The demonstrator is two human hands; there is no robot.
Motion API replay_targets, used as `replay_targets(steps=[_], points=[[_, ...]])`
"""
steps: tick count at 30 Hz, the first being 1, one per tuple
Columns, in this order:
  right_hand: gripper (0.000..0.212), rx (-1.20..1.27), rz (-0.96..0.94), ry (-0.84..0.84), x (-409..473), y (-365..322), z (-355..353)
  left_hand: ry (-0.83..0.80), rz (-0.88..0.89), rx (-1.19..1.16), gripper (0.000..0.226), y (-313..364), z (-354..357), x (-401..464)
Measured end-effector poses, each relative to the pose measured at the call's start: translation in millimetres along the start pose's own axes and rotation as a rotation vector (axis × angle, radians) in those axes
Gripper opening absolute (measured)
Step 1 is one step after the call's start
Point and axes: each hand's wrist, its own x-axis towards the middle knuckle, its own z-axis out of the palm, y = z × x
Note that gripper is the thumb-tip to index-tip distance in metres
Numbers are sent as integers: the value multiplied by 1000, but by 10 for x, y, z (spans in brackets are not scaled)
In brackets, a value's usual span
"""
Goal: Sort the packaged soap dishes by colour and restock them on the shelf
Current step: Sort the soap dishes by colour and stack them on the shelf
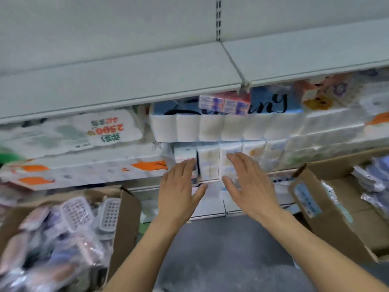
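Nearest the camera, two bare forearms reach forward over a dark floor. The left hand and the right hand are both spread flat with fingers extended, palms facing the shelving, grasping nothing. At lower left an open cardboard box is heaped with packaged soap dishes, white slotted ones on top and pinkish and bluish ones below, though motion blur makes the colours hard to tell apart. At right stands a second cardboard box with more wrapped goods inside. Just beyond the fingertips, small tissue packs stand upright in a row at the shelf edge. Above them lie toilet-roll multipacks, one with dark script lettering. Over all of it runs an empty grey shelf.
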Motion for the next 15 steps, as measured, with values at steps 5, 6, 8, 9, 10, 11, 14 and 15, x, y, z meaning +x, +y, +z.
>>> replay_targets(steps=[5,6,8,9,10,11,14,15], points=[[54,54,-146,-85,214,-1026,685,-15,-187,59,69,-1088,-313,-490],[56,68,-158,-110,237,-1228,852,-30,-225,61,70,-1318,-361,-600],[58,85,-185,-154,259,-1617,1182,-70,-307,56,73,-1775,-443,-835],[58,88,-199,-175,261,-1802,1348,-95,-340,58,73,-2006,-477,-960],[56,89,-210,-200,264,-1977,1516,-123,-366,62,72,-2233,-511,-1084],[55,89,-212,-237,267,-2149,1684,-161,-401,63,70,-2460,-549,-1209],[53,115,-218,-336,289,-2587,2172,-268,-511,26,67,-3117,-632,-1565],[53,120,-212,-372,301,-2727,2318,-301,-552,15,67,-3319,-657,-1667]])
